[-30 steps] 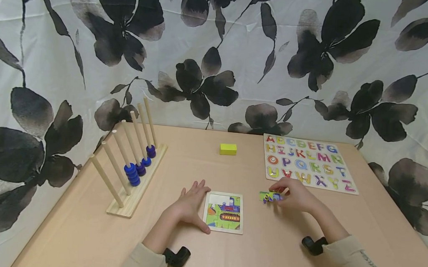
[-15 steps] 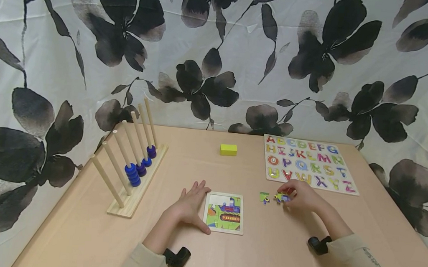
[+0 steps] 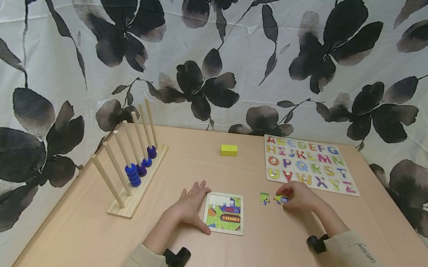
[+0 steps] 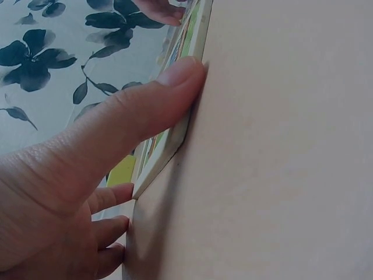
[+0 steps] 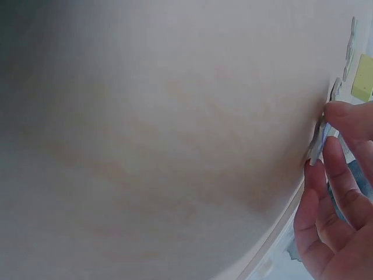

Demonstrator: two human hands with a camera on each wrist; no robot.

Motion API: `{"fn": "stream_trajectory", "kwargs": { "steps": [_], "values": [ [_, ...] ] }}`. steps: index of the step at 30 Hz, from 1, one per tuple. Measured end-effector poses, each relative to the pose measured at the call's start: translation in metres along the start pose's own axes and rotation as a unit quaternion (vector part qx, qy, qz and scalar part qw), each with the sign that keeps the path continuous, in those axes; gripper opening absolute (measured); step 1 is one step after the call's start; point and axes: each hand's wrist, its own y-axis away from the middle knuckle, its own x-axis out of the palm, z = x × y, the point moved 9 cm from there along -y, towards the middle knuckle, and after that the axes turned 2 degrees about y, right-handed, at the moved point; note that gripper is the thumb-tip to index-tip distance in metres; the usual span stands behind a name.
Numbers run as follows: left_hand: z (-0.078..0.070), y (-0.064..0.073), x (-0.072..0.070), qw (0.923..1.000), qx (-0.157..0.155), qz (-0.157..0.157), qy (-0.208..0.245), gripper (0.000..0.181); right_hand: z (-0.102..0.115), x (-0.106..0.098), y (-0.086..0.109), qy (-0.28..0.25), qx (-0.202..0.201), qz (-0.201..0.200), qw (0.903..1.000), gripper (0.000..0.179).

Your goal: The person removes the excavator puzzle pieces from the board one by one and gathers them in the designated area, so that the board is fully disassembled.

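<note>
The left arm is coming in from the bottom of the head view and slanting up toward the puzzle board (image 3: 224, 213). The left hand (image 3: 189, 209) is lying beside the board's left side with its fingers spreading wide and straight. Its thumb is pressing on the near edge, and its pointer finger is touching the far left corner. The board is lying flat on the table (image 3: 253, 258), with a picture showing in it.

The right arm is reaching in from the lower right. The right hand (image 3: 301, 198) is bending its fingers and pinching a small puzzle piece (image 3: 281, 199) between thumb and fingertips. Whether another bit is hiding under those fingers is hard to tell. A loose green piece (image 3: 264, 198) is lying just left of the pinched one. Behind the right hand, the letter board (image 3: 311, 164) is lying near.
</note>
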Motion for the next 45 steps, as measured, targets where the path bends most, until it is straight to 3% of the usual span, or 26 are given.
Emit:
{"fn": "stream_trajectory", "kwargs": {
  "steps": [10, 17, 23, 26, 37, 45],
  "values": [
    [-0.001, 0.001, 0.0, 1.0, 0.0, 0.004, 0.001, 0.113, 0.005, -0.002, 0.001, 0.002, 0.02, -0.002, 0.9998, 0.033],
    [0.001, 0.0, -0.002, 1.0, -0.004, 0.004, -0.005, 0.114, 0.028, -0.004, 0.001, 0.024, -0.021, -0.021, 0.9993, 0.03],
    [0.0, -0.002, -0.003, 1.0, -0.002, 0.001, -0.001, 0.115, 0.053, -0.003, -0.001, 0.02, -0.059, -0.027, 0.9977, 0.027],
    [-0.001, -0.002, -0.004, 1.0, -0.003, 0.001, -0.001, 0.115, 0.06, 0.0, -0.003, 0.006, -0.06, -0.027, 0.9978, 0.027],
    [0.0, -0.003, -0.003, 1.0, -0.003, 0.004, -0.007, 0.114, 0.084, 0.021, -0.016, -0.01, -0.077, -0.002, 0.997, 0.031],
    [0.0, -0.001, -0.001, 0.9999, -0.005, 0.007, -0.01, 0.114, 0.103, 0.041, -0.023, -0.026, -0.075, 0.04, 0.996, 0.035]
  ]
}}
